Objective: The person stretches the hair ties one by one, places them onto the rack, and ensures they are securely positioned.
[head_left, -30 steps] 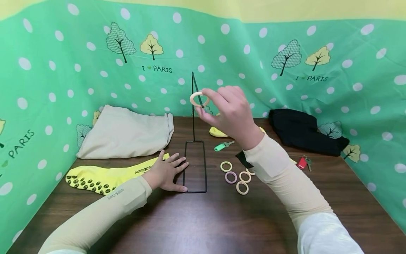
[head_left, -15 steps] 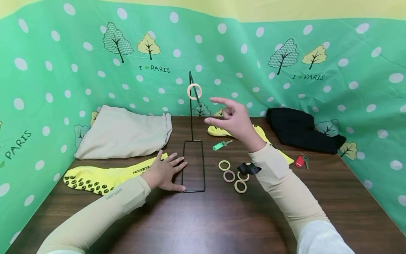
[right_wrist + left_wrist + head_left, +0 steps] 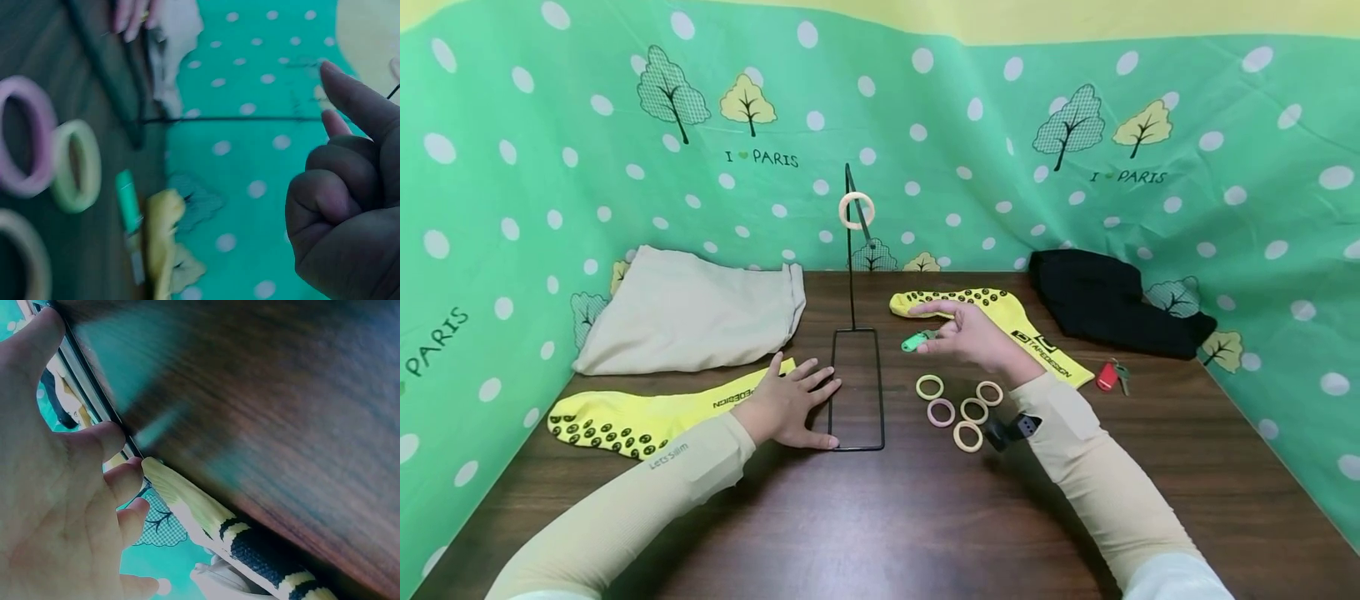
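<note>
A black wire stand (image 3: pixel 851 250) rises from a rectangular base, and one pale wooden ring (image 3: pixel 857 211) hangs on its slanted upper arm. My left hand (image 3: pixel 790 406) rests with spread fingers at the left side of that base; in the left wrist view its fingertips touch the dark rod (image 3: pixel 94 381). Over the table to the right of the stand hovers my right hand (image 3: pixel 973 335), holding nothing, its index finger extended and other fingers bent. Below it lie several rings: a yellow one (image 3: pixel 929 387), a purple one (image 3: pixel 940 412) and pale ones (image 3: pixel 967 437).
Under the right hand lies a green-tagged key (image 3: pixel 914 342), with a yellow sock (image 3: pixel 951 297) behind. A red-tagged key (image 3: pixel 1107 376) and black cloth (image 3: pixel 1086 292) are farther right. Left are beige cloth (image 3: pixel 692 317) and another yellow sock (image 3: pixel 617 417). A polka-dot curtain (image 3: pixel 925 108) encloses the table.
My right hand has let go of the pale ring, which now hangs on the stand's arm, and has moved down and right toward the loose rings. My left hand has stayed at the base.
</note>
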`<state>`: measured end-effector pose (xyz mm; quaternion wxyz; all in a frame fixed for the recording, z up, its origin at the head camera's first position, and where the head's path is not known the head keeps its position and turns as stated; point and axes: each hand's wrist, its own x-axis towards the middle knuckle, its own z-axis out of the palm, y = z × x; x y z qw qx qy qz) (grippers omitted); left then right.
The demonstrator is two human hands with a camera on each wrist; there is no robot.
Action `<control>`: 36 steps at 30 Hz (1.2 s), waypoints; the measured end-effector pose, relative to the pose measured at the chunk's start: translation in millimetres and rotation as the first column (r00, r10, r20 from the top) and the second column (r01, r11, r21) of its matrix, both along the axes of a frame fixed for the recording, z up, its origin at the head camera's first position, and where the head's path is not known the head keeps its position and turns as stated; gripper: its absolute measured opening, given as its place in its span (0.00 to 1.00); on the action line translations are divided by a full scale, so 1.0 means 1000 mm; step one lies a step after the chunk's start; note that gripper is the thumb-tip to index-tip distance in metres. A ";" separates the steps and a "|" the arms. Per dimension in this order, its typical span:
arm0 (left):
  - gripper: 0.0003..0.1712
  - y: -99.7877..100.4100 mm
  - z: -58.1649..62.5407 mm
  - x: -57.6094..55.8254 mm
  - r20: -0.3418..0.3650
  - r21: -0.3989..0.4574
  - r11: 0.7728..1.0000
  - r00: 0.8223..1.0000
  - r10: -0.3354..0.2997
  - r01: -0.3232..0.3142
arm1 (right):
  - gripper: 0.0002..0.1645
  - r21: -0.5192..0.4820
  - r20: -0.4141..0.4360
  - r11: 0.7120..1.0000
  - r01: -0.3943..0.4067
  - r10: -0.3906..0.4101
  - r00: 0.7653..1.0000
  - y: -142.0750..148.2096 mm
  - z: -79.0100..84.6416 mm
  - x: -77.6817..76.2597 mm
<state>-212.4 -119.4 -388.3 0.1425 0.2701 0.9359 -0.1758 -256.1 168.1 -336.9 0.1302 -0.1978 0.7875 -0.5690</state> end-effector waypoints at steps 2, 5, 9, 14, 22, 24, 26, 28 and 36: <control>0.56 -0.001 0.001 0.000 -0.003 0.000 1.000 1.000 0.001 -0.001 | 0.32 0.037 0.059 0.999 -0.014 0.012 0.998 0.006 -0.010 -0.004; 0.56 -0.002 0.001 -0.001 -0.006 -0.005 1.000 1.000 0.006 -0.006 | 0.32 0.126 0.102 0.991 -0.036 0.023 0.994 0.015 -0.023 -0.009; 0.56 -0.003 0.002 -0.002 -0.002 0.005 1.000 1.000 0.008 -0.008 | 0.34 0.245 0.161 0.965 -0.095 0.056 0.985 0.024 -0.033 -0.014; 0.56 -0.003 0.003 -0.002 0.000 0.016 1.000 1.000 0.005 -0.005 | 0.33 0.367 0.212 0.917 -0.157 0.081 0.974 0.027 -0.039 -0.017; 0.56 -0.004 0.001 -0.002 0.007 0.019 1.000 1.000 0.006 -0.006 | 0.32 0.473 0.274 0.851 -0.228 0.103 0.956 0.021 -0.048 -0.021; 0.56 -0.004 0.001 -0.002 0.008 0.022 1.000 1.000 0.003 -0.003 | 0.32 0.485 0.277 0.842 -0.238 0.110 0.955 0.019 -0.050 -0.022; 0.56 -0.004 0.001 -0.002 0.010 0.023 1.000 1.000 -0.001 0.000 | 0.30 0.500 0.273 0.832 -0.242 0.114 0.955 0.018 -0.052 -0.022; 0.56 -0.004 0.001 -0.002 0.014 0.025 1.000 1.000 -0.002 0.002 | 0.29 0.514 0.274 0.821 -0.247 0.116 0.955 0.016 -0.053 -0.023; 0.56 -0.004 0.000 -0.001 0.016 0.026 1.000 1.000 0.000 -0.001 | 0.23 0.536 0.250 0.810 -0.238 0.117 0.961 0.015 -0.055 -0.024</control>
